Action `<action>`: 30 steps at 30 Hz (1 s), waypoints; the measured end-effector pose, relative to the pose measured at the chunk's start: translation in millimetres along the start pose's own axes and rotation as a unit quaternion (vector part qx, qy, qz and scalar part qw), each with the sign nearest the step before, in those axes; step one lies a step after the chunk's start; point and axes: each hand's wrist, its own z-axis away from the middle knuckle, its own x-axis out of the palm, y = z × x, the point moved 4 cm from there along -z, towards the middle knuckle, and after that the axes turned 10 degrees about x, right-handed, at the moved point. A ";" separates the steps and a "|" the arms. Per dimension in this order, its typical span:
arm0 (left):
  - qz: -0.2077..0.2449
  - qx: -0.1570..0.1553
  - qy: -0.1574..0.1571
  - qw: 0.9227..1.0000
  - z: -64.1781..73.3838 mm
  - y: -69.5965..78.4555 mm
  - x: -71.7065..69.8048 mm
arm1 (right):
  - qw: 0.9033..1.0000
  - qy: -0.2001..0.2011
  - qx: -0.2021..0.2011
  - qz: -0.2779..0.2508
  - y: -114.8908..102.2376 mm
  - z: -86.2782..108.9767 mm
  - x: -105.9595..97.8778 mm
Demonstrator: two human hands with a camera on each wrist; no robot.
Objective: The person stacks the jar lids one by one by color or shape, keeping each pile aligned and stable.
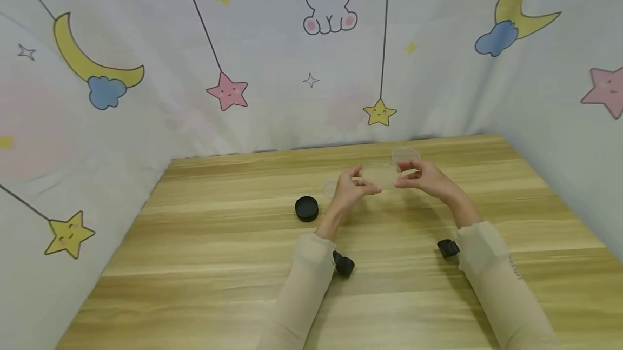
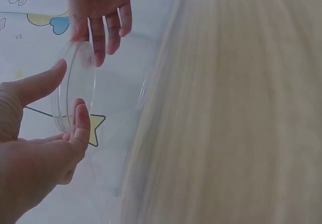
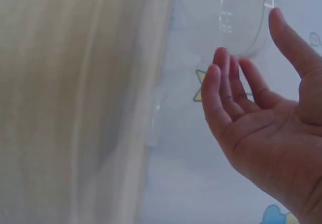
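Dish (image 1: 382,176)! Hung crosswise between left hand (image 1: 348,189) and right hand (image 1: 429,178), touching both; was pinched at opposite edges by curved fingers (image 2: 81,123).

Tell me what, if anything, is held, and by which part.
A shallow clear round dish, held by opposite sides of its rim: the left hand at one edge, the right hand at the other.

**Free in front, crowded behind**

On the near side of the grip, bare table (image 1: 394,296) opens between the wrist cameras (image 1: 345,266). Left of it, a clear disc (image 1: 329,188) and black cap (image 1: 306,209) obstruct; behind the right hand (image 1: 424,178), a second disc (image 1: 406,153).
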 end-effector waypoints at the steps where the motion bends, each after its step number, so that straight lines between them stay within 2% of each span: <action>1: -0.009 -0.005 -0.001 1.000 0.9 -1.3 0.1 | 1.000 -0.008 0.002 0.004 2.2 -1.1 1.0; 4: -0.036 -0.021 -0.005 0.999 2.3 -7.0 -0.2 | 0.999 -0.031 0.010 0.012 9.6 -4.9 4.7; 7: -0.052 -0.050 -0.021 0.997 3.7 -14.3 -0.4 | 0.999 -0.046 0.017 0.014 15.7 -7.9 7.6; 12: -0.061 -0.084 -0.043 0.994 6.7 -21.2 -0.8 | 0.997 -0.071 0.030 0.016 23.8 -12.1 11.3; 20: -0.095 -0.075 -0.057 0.991 8.5 -24.1 -2.4 | 0.996 -0.087 0.017 0.013 27.9 -18.0 17.5; 26: -0.149 -0.063 -0.081 0.983 8.5 -26.0 -2.4 | 0.995 -0.092 0.009 0.024 29.1 -17.5 21.2; 30: -0.159 -0.059 -0.096 0.981 7.9 -27.2 -1.6 | 0.995 -0.093 0.012 0.027 30.7 -17.3 22.1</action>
